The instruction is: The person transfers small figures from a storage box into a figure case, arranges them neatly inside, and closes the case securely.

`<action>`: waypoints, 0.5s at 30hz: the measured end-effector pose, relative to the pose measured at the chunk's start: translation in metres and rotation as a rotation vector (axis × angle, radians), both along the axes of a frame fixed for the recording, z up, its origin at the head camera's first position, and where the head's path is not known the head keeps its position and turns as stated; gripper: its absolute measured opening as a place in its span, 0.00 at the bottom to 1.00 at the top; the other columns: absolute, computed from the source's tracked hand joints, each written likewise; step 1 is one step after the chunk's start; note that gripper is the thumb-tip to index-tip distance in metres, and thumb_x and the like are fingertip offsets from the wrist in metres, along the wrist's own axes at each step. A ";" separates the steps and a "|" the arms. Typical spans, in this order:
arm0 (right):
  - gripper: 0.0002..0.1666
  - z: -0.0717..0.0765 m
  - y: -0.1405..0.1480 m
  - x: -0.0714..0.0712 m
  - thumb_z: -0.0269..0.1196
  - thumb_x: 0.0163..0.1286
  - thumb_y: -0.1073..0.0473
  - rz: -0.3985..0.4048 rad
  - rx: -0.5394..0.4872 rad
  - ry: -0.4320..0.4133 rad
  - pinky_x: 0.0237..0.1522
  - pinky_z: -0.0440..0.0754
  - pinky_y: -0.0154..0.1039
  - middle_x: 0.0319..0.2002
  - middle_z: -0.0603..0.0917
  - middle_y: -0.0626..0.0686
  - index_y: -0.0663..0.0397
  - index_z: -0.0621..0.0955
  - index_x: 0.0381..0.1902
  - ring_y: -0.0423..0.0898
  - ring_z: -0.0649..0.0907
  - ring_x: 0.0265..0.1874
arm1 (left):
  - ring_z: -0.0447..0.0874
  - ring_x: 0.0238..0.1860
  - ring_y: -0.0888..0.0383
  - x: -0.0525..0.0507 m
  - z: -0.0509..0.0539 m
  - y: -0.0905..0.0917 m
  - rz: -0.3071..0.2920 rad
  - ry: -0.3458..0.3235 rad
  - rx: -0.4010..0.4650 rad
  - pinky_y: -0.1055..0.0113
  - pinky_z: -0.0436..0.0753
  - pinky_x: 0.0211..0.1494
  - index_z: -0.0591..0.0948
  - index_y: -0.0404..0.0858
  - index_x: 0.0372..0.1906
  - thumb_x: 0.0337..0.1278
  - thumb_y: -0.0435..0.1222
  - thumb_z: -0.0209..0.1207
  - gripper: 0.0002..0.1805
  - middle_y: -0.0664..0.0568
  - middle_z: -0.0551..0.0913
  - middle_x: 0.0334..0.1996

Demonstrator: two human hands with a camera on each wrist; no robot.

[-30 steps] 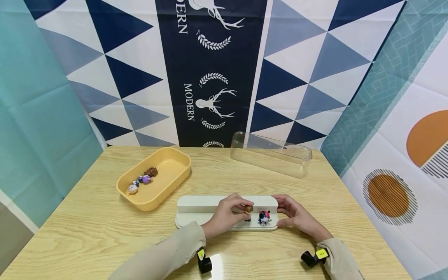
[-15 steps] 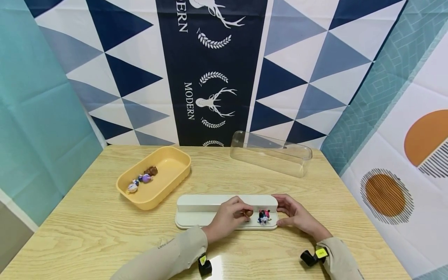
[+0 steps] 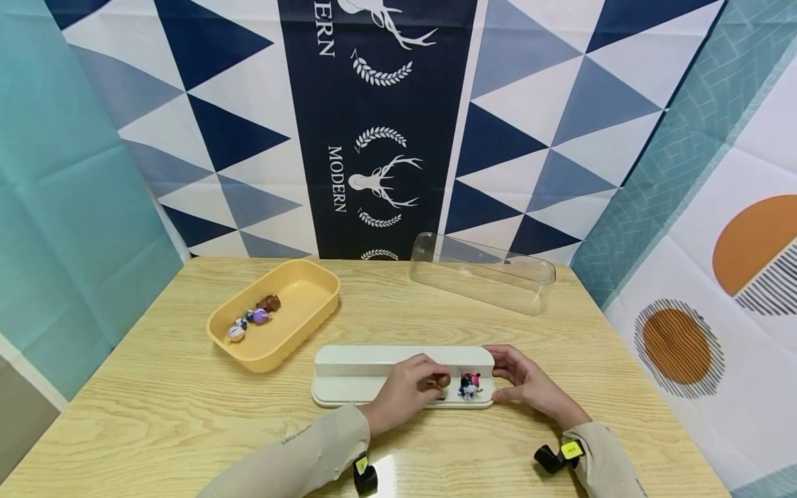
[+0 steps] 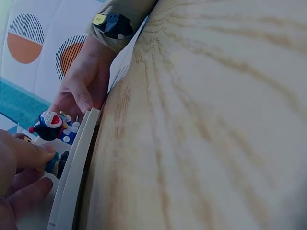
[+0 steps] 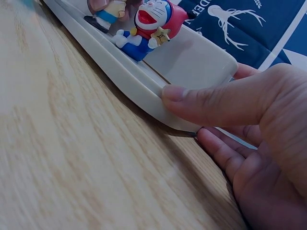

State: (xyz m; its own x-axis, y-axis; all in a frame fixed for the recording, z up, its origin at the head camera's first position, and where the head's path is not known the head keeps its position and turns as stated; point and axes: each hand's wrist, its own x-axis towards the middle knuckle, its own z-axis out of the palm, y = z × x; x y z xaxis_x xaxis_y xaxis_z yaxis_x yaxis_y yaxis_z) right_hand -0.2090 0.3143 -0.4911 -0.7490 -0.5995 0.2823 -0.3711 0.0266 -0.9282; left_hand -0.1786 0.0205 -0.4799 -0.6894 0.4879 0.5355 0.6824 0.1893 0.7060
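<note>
My left hand [image 3: 403, 391] pinches a small brown-haired figurine [image 3: 443, 380] between thumb and fingers, low over the white stepped display base [image 3: 349, 389]. In the left wrist view the figurine's blue lower half [image 4: 51, 164] and dark shoes show by the front rim; the hand hides most of the rest. Just right of it sits a blue-and-white cat figurine [image 5: 154, 19] with a red hood and a yellow star. My right hand [image 3: 526, 389] grips the base's right end, thumb [image 5: 192, 98] on the front rim and fingers round the back and side.
At the back left, a yellow tray [image 3: 311, 277] holds several small figurines [image 3: 258, 317]. A clear plastic cover [image 3: 482, 273] lies at the back right against the patterned cloth wall [image 3: 517, 138]. Both stand on the wood-grain table [image 3: 187, 422].
The figurine in my left hand has come down slightly and tipped a little on the base. My right hand has kept its place at the base's end.
</note>
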 end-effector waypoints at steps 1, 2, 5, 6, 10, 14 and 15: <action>0.47 0.000 0.000 0.000 0.69 0.55 0.78 0.000 -0.001 0.001 0.57 0.77 0.31 0.59 0.75 0.51 0.73 0.61 0.70 0.39 0.77 0.55 | 0.85 0.44 0.60 0.000 0.001 0.000 0.008 0.002 -0.012 0.77 0.81 0.48 0.84 0.31 0.51 0.51 0.22 0.69 0.19 0.49 0.80 0.40; 0.47 0.000 0.000 0.000 0.69 0.55 0.78 -0.001 -0.002 0.000 0.57 0.77 0.31 0.59 0.75 0.50 0.73 0.61 0.70 0.39 0.77 0.55 | 0.85 0.44 0.60 0.000 0.001 0.000 0.015 0.007 -0.023 0.78 0.81 0.48 0.84 0.32 0.52 0.52 0.22 0.69 0.20 0.49 0.81 0.41; 0.46 0.000 -0.001 0.000 0.69 0.54 0.79 -0.007 -0.005 -0.001 0.57 0.77 0.31 0.59 0.75 0.49 0.72 0.62 0.69 0.39 0.77 0.55 | 0.84 0.44 0.61 0.000 0.002 -0.001 0.032 0.022 -0.048 0.79 0.80 0.48 0.84 0.32 0.52 0.52 0.23 0.69 0.20 0.50 0.81 0.42; 0.46 0.000 -0.001 0.000 0.69 0.54 0.79 -0.006 -0.008 0.004 0.57 0.77 0.31 0.59 0.75 0.49 0.73 0.62 0.69 0.39 0.77 0.56 | 0.84 0.44 0.61 0.000 0.002 0.000 0.034 0.024 -0.050 0.79 0.80 0.48 0.84 0.32 0.52 0.52 0.23 0.69 0.20 0.49 0.81 0.42; 0.47 0.000 -0.002 0.000 0.69 0.53 0.79 -0.013 -0.009 0.013 0.57 0.77 0.31 0.59 0.76 0.48 0.74 0.62 0.69 0.38 0.77 0.56 | 0.83 0.44 0.62 0.001 0.003 0.000 0.044 0.041 -0.064 0.79 0.80 0.48 0.84 0.33 0.52 0.52 0.24 0.70 0.19 0.50 0.81 0.42; 0.47 0.000 -0.003 0.001 0.70 0.52 0.79 -0.022 -0.003 0.008 0.57 0.77 0.30 0.59 0.76 0.46 0.74 0.62 0.69 0.37 0.77 0.57 | 0.81 0.45 0.65 0.001 0.003 0.000 0.055 0.044 -0.081 0.80 0.80 0.48 0.84 0.33 0.52 0.53 0.25 0.70 0.19 0.51 0.81 0.43; 0.47 0.000 -0.003 0.001 0.70 0.52 0.79 -0.023 -0.002 0.007 0.57 0.77 0.30 0.59 0.76 0.46 0.74 0.62 0.69 0.37 0.77 0.57 | 0.81 0.45 0.65 0.002 0.003 -0.001 0.056 0.044 -0.086 0.80 0.80 0.48 0.84 0.33 0.52 0.53 0.25 0.70 0.19 0.51 0.81 0.44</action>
State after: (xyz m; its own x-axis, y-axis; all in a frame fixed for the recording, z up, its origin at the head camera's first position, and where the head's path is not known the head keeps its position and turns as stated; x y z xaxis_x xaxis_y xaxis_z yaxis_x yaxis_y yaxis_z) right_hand -0.2083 0.3117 -0.4907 -0.7604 -0.5817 0.2888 -0.3772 0.0336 -0.9255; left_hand -0.1771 0.0197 -0.4767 -0.6936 0.4947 0.5236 0.6990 0.2865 0.6553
